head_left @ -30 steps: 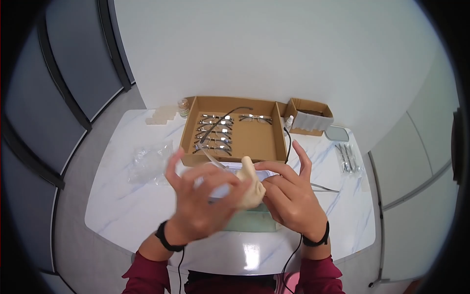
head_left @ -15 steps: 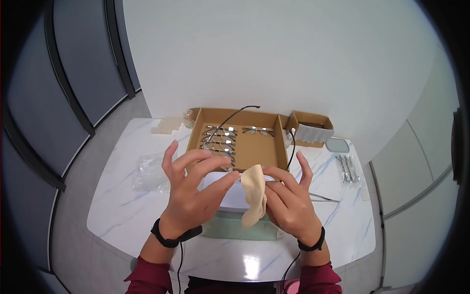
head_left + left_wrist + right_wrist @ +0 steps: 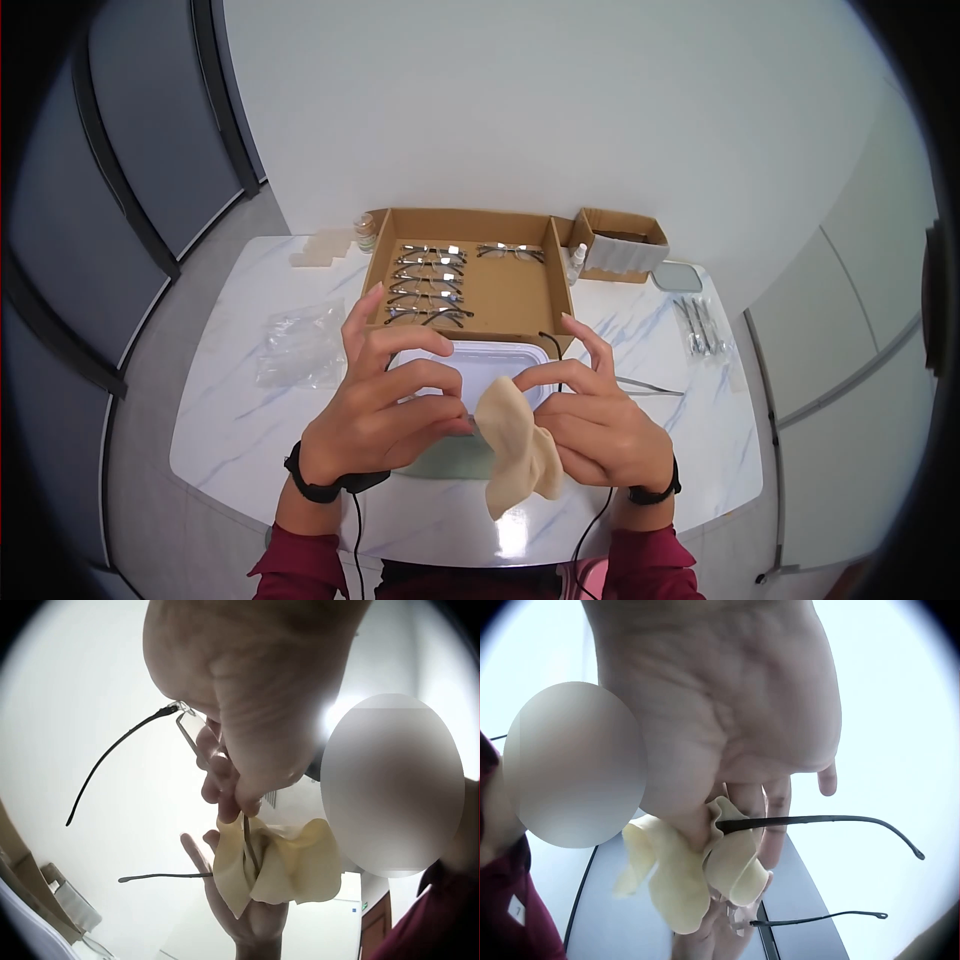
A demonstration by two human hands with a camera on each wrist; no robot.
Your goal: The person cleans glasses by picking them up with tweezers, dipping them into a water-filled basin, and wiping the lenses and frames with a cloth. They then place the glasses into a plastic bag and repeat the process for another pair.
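Observation:
A pair of eyeglasses [image 3: 163,713] with dark, curved temples is held up between my two hands. The fingertips of my left hand [image 3: 375,425] pinch one side of its frame by the lens. My right hand [image 3: 610,425] grips a cream cloth [image 3: 515,440], which is folded around the other side of the glasses and hides that part. Both temples [image 3: 821,820] stick out away from my body in the right wrist view. Behind the hands in the head view, a pale lilac plastic tub [image 3: 500,352] stands with a translucent green piece [image 3: 440,460] in front of it.
A shallow cardboard box [image 3: 510,300] at the back holds several eyeglasses [image 3: 430,283]. To its right are a spray bottle [image 3: 577,262] and a small carton [image 3: 640,262]. Tweezers [image 3: 655,388] and bagged items [image 3: 703,325] lie right, a clear plastic bag [image 3: 300,345] left.
The glasses have been turned, so the dark temple no longer stands up across the box in the head view. The cloth hangs lower, and the left fingers have curled in closer to it.

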